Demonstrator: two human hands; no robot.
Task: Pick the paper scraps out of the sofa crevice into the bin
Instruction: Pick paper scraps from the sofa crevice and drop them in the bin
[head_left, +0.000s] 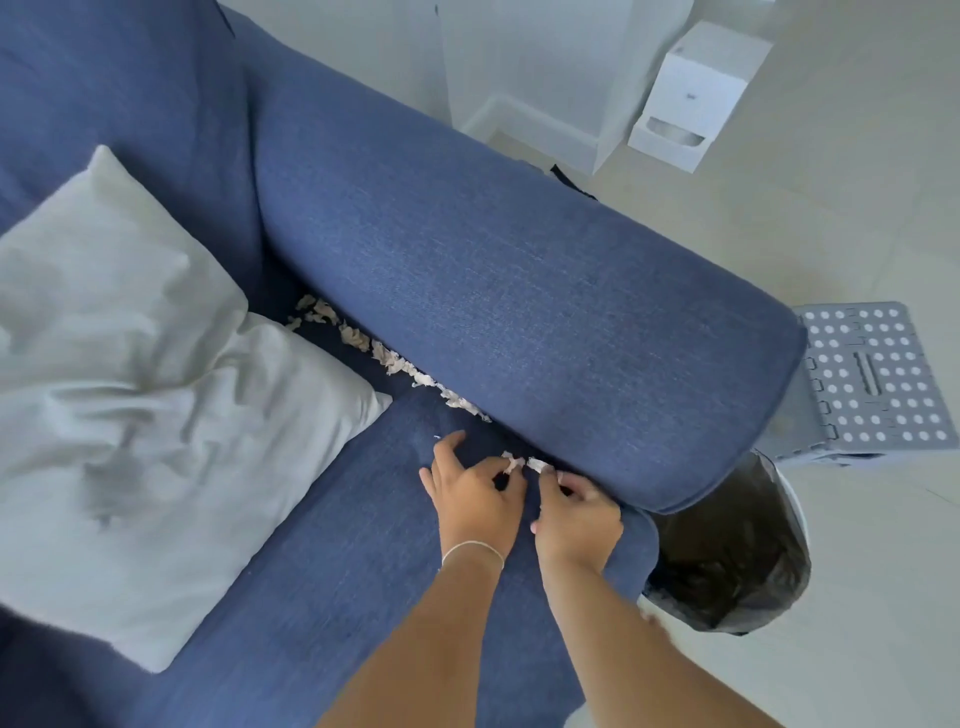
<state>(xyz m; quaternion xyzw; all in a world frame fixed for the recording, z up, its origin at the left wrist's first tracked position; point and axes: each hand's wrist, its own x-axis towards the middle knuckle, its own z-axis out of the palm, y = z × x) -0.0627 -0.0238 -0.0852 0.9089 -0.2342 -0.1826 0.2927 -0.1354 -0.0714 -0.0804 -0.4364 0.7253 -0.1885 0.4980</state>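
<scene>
There is only one camera, so no second view shares any part of the scene. It sits on the person's head and looks forward and steeply down, almost from straight above. It is close to the sofa (519, 270): the blue seat and armrest fill most of the picture. Both bare arms come in from the bottom edge and reach away from the camera. The left hand (470, 493) and right hand (576, 512) lie a little below the middle. The wide lens bends the edges. The pale floor (857, 234) shows on the right side, farther below.
</scene>
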